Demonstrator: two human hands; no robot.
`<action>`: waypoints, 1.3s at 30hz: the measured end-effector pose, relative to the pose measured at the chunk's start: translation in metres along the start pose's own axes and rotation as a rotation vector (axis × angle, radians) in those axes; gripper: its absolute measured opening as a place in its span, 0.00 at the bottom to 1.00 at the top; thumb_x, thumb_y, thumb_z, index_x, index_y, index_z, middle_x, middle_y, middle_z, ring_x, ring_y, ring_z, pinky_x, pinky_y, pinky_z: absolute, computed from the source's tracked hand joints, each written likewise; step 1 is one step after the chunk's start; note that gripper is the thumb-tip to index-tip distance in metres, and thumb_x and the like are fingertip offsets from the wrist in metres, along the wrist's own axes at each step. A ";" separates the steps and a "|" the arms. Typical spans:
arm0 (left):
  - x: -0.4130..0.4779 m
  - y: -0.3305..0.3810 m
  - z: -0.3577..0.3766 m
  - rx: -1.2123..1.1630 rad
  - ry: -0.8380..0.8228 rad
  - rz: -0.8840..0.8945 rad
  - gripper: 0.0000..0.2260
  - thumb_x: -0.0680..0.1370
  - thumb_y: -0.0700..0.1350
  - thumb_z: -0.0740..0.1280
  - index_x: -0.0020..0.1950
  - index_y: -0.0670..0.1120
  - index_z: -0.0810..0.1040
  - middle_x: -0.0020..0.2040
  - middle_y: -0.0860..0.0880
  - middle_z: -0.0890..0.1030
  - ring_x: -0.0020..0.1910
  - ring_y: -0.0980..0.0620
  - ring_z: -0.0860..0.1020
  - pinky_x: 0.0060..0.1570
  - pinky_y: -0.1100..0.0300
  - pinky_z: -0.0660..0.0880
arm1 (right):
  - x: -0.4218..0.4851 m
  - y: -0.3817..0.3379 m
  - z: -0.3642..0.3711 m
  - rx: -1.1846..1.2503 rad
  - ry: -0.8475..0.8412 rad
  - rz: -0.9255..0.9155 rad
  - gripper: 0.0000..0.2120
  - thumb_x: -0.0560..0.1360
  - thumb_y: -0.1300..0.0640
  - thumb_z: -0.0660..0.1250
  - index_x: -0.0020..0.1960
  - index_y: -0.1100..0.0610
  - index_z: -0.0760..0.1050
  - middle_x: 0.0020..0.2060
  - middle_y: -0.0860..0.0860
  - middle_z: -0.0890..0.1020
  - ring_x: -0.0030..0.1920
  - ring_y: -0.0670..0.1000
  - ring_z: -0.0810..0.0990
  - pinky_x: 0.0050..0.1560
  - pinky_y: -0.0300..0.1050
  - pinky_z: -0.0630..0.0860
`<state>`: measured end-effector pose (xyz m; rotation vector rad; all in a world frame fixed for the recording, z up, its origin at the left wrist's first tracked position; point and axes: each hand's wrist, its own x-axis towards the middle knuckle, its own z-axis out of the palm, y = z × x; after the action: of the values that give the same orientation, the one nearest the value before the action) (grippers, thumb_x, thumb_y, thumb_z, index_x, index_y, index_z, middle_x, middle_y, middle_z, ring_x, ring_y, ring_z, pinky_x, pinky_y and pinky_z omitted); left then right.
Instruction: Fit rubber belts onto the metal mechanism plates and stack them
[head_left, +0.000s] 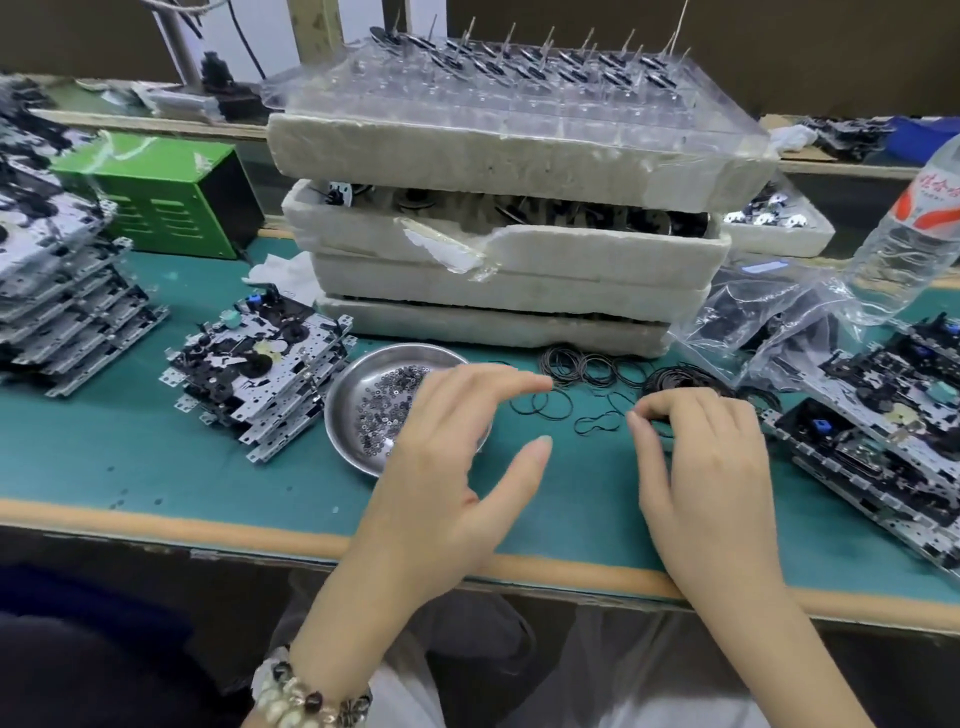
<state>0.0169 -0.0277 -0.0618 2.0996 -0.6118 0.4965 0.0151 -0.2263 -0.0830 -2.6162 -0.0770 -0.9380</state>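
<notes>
The left hand (447, 467) hovers with fingers relaxed and thumb and forefinger spread, holding nothing, over the steel bowl (353, 384). The right hand (701, 467) curls its fingertips down at the mat; I cannot tell whether it pinches a belt. Just beyond, the rubber belts (597, 369) lie flat in a scatter running left to right, one squashed belt (597, 423) lengthwise the same way. Plate stacks sit at left (260, 374) and right (883, 415), with foam trays (519, 260) behind.
</notes>
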 end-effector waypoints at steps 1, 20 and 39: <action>0.002 -0.005 -0.009 0.131 0.050 0.012 0.14 0.78 0.49 0.65 0.62 0.47 0.80 0.57 0.53 0.79 0.60 0.50 0.75 0.63 0.59 0.69 | -0.002 -0.005 0.001 0.051 -0.004 0.018 0.07 0.79 0.57 0.62 0.46 0.59 0.75 0.44 0.53 0.79 0.46 0.59 0.73 0.47 0.56 0.71; 0.051 -0.081 -0.109 0.865 -0.101 -0.712 0.49 0.67 0.73 0.68 0.77 0.44 0.62 0.71 0.37 0.71 0.68 0.33 0.66 0.65 0.41 0.66 | -0.012 -0.015 0.007 0.537 -0.055 0.391 0.06 0.79 0.53 0.65 0.44 0.49 0.75 0.39 0.45 0.80 0.36 0.46 0.73 0.38 0.30 0.65; 0.048 0.003 -0.050 0.092 -0.012 -0.250 0.44 0.63 0.61 0.79 0.74 0.58 0.63 0.62 0.58 0.73 0.61 0.58 0.72 0.61 0.64 0.69 | -0.008 -0.005 0.004 0.858 0.406 0.614 0.08 0.82 0.56 0.61 0.46 0.50 0.74 0.38 0.45 0.80 0.43 0.44 0.78 0.48 0.45 0.76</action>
<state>0.0481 0.0008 -0.0065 2.2296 -0.3307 0.3760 0.0102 -0.2195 -0.0897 -1.4948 0.3341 -0.9051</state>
